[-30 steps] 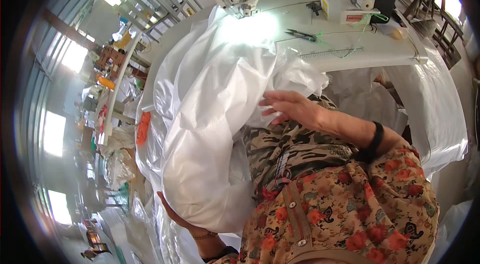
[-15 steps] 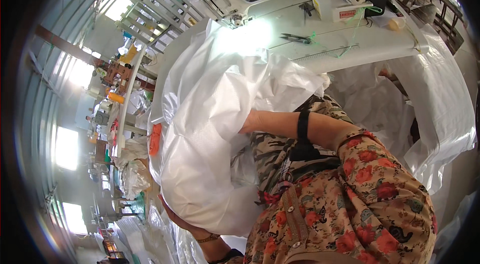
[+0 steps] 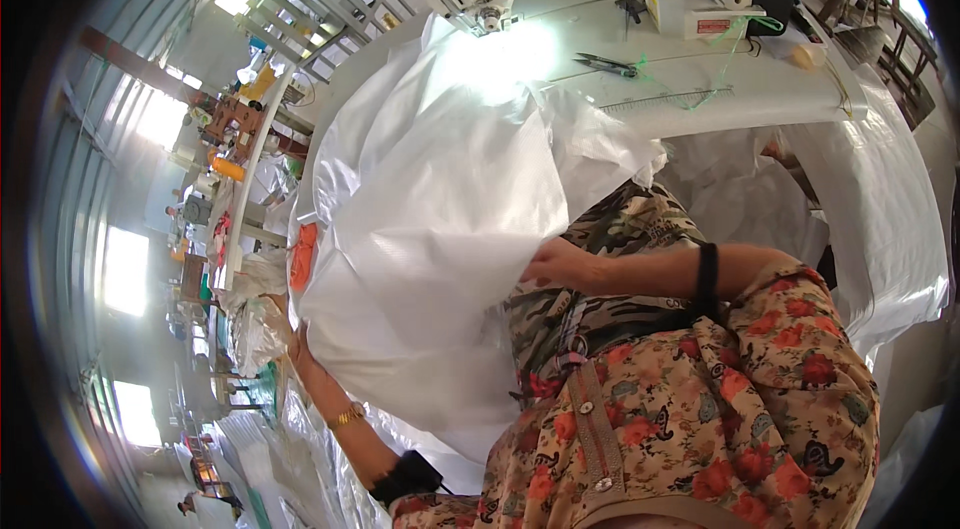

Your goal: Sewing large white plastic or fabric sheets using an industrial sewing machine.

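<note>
While gripping the big white sheet (image 3: pixel 440 229) at its far low edge with the left hand (image 3: pixel 297 349) and near side with the right hand (image 3: pixel 560 264), could slip loose, slide off the sewing table (image 3: pixel 760 94).

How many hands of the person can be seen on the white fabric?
2. The left hand grips the white fabric at its lower left edge; the right hand presses its right side, near the lap.

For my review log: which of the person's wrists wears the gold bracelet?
The left hand, gripping the white woven sheet's far edge; the right hand has only a black band.
</note>
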Tool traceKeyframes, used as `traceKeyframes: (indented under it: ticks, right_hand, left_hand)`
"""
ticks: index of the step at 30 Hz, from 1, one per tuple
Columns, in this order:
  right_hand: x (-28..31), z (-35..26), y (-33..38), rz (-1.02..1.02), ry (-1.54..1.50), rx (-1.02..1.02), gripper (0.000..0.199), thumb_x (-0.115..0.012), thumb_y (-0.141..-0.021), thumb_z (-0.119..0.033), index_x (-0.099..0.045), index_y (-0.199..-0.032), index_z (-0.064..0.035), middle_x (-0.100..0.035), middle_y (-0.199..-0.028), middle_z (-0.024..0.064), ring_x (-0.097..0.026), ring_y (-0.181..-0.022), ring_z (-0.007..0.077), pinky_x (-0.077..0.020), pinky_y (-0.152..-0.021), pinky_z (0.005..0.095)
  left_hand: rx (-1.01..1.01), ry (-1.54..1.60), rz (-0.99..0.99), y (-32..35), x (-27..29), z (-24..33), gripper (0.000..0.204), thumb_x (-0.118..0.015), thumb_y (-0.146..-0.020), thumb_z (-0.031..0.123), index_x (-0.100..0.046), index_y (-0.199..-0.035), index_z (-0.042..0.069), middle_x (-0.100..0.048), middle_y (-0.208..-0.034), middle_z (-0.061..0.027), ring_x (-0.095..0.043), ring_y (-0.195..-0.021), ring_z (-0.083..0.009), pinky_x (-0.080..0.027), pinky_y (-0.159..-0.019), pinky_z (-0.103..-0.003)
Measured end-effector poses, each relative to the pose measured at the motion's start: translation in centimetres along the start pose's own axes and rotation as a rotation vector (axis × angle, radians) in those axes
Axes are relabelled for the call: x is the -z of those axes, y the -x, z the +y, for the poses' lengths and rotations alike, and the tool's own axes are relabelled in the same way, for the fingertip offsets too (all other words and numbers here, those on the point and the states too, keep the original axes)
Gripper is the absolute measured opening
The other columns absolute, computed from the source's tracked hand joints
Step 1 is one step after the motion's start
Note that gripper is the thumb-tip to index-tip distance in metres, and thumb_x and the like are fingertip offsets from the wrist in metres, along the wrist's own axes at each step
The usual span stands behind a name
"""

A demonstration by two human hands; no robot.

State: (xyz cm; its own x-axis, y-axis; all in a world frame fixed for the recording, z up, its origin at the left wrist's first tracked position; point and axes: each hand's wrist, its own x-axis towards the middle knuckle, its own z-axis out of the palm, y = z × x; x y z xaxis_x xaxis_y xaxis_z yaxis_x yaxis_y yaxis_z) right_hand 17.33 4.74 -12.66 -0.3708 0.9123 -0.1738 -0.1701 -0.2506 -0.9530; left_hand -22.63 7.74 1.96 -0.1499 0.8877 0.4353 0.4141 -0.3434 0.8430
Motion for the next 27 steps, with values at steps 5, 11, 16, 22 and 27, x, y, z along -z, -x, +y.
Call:
traceKeyframes:
  ticks: [5, 11, 16, 22, 27]
  right_hand:
    - [-3.3, -4.7, 8.8, -0.473, 0.346, 0.538, 0.024, -0.059, -0.091, -0.021, -0.067, -0.092, 0.0017, -0.064, -0.078, 0.0126, -0.062, -0.075, 0.022, -0.0479, -0.069, 0.0331]
    - [-4.6, -7.7, 9.6, -0.386, 0.5, 0.567, 0.023, -0.056, -0.093, -0.02, -0.057, -0.087, 0.0027, -0.06, -0.073, 0.0144, -0.06, -0.065, 0.0344, -0.046, -0.063, 0.0409]
    - [-6.9, -7.3, 7.8, -0.321, 0.776, 0.636, 0.023, -0.052, -0.092, -0.018, -0.05, -0.105, 0.0002, -0.056, -0.065, 0.019, -0.061, -0.067, 0.037, -0.0473, -0.061, 0.0444]
    - [-3.2, -4.6, 5.7, -0.13, 0.757, 0.418, 0.031, -0.058, -0.09, -0.026, -0.055, -0.106, 0.0005, -0.064, -0.078, 0.0134, -0.063, -0.066, 0.0302, -0.0502, -0.061, 0.036]
    - [1.4, -4.6, 2.5, 0.415, -0.016, 0.005, 0.036, -0.059, -0.093, -0.032, -0.056, -0.111, -0.0013, -0.06, -0.101, 0.0012, -0.056, -0.091, 0.0129, -0.0468, -0.075, 0.0275]
  left_hand:
    - [-0.086, -1.061, -0.438, -4.8, 6.3, -12.8, 0.019, -0.057, -0.089, 0.007, -0.066, -0.104, 0.001, -0.065, -0.096, -0.0092, -0.06, -0.092, -0.0246, -0.047, -0.078, -0.033]
    - [-0.451, -0.859, -0.185, -1.6, -11.1, 6.7, 0.014, -0.062, -0.087, 0.011, -0.066, -0.097, 0.001, -0.067, -0.094, -0.013, -0.065, -0.086, -0.0283, -0.05, -0.075, -0.035]
    - [-0.306, -0.23, -0.911, 7.1, -15.4, 11.6, 0.028, -0.076, -0.079, 0.023, -0.064, -0.09, 0.0, -0.065, -0.08, -0.0122, -0.067, -0.074, -0.0214, -0.051, -0.064, -0.029]
    - [-0.088, -0.226, -0.808, 7.6, -15.3, 8.9, 0.008, -0.062, -0.081, 0.005, -0.058, -0.084, -0.001, -0.057, -0.072, -0.0138, -0.056, -0.06, -0.0232, -0.046, -0.058, -0.031]
    - [-0.037, 0.021, -0.585, 7.0, -13.7, 10.3, 0.01, -0.053, -0.089, 0.002, -0.061, -0.094, -0.003, -0.058, -0.073, -0.0019, -0.051, -0.065, -0.0076, -0.041, -0.058, -0.022]
